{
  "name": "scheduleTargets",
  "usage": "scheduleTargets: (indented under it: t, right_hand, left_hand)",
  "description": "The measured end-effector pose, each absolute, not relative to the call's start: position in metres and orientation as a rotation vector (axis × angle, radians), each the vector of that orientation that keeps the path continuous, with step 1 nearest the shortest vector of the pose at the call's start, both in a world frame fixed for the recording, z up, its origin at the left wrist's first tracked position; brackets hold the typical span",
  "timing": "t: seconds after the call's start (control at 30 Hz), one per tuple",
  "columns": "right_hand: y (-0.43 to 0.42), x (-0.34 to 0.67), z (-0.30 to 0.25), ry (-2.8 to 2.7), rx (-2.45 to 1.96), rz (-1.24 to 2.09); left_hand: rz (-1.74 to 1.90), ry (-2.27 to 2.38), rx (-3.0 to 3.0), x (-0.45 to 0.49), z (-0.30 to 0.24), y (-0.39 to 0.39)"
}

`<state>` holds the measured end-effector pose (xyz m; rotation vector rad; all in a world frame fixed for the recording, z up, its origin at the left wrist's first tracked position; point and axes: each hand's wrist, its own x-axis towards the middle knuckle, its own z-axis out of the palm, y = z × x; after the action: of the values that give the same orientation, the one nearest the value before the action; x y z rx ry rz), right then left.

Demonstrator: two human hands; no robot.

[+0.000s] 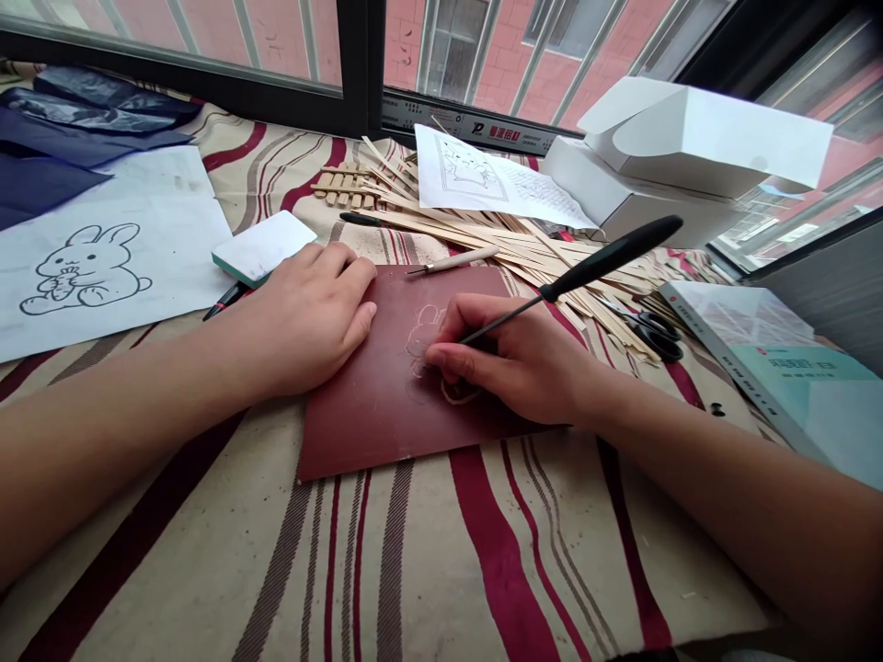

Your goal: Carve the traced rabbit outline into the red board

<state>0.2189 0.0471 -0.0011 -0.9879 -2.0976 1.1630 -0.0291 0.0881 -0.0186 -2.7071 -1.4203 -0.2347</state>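
Note:
A reddish-brown flat board (365,409) lies on the striped cloth, with a pale rabbit outline (417,342) scratched into its surface. My right hand (493,354) pinches the thin metal shaft of a black-handled carving tool (599,257) close to its tip, over the outline. The tool slants up to the right; its tip is hidden by my fingers. Resting on the board's left edge is my left hand (321,317), palm down, fingers loosely spread and holding nothing. A slim tool with a pale wooden handle (455,262) lies across the board's far edge.
At left lies paper with a rabbit drawing (166,257), beside a white block (266,246) and dark blue sheets (41,156). Behind are wooden strips (475,230), another printed sheet (469,175) and a white box (690,147). Black scissors (655,333) and a book (779,359) lie right.

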Motion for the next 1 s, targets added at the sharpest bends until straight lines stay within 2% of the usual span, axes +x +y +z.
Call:
scheduleTargets:
  t: [1.0]
  right_hand:
    - [0.0472, 0.2209, -0.0009, -2.134, -0.966, 1.145]
  left_hand:
    - [-0.218, -1.434, -2.703, -0.0281, -0.0180, 0.0874]
